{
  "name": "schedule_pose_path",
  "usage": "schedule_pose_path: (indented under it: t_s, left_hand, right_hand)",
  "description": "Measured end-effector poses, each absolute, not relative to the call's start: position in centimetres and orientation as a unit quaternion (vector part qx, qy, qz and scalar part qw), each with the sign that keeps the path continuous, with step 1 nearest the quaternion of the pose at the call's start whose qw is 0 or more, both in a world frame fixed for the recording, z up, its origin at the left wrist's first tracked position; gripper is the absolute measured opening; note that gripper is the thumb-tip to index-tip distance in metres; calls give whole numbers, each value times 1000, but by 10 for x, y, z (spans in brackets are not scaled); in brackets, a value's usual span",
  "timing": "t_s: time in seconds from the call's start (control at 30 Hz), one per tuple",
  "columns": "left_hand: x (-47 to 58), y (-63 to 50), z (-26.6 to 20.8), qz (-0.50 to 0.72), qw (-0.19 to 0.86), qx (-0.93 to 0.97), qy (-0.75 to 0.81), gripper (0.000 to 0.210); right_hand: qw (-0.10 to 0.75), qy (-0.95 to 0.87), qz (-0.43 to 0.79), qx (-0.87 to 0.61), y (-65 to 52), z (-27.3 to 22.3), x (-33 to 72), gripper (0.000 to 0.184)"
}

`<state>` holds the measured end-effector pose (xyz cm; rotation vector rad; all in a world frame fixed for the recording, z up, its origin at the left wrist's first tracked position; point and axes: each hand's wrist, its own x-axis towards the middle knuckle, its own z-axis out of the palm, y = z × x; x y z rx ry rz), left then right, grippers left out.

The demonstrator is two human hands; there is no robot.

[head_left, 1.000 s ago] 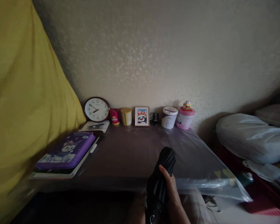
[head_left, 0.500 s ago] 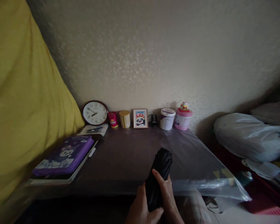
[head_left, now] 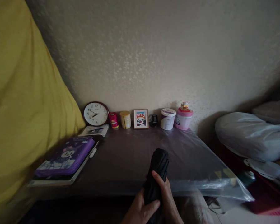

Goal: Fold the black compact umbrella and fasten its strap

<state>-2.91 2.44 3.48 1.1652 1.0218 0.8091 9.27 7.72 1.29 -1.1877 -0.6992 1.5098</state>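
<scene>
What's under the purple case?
Poking out along the front and right edges of the purple case: a dark flat item, then a pale-edged layer. Their middles, and anything else beneath, are covered.

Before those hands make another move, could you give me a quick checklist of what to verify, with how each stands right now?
1. Left hand on the black fabric bundle: ok, thumb across its lower part.
2. Right hand on the bundle: ok, higher up than the left.
3. Bundle's bottom end in sight: not ok, out of view.
4. Bundle touching the tabletop: cannot tell.
5. Purple case clear of the hands: ok, well off to the left.
6. Framed picture upright: ok, near the wall.
</scene>
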Motion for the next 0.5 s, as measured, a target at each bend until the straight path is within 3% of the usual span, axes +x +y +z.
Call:
schedule_pose_path:
  t_s: [0.23,0.37,0.5]
  left_hand:
    - [-17,14,23,314,523,563,558,68]
    - [-24,18,35,330,610,543,475,53]
    - [-30,20,45,338,695,455,442,62]
  right_hand:
    - [540,-252,607,-526,82,19,97,72]
    - [546,-213,621,-521,82,24,95,70]
    - [548,-212,632,-505,77,33,92,68]
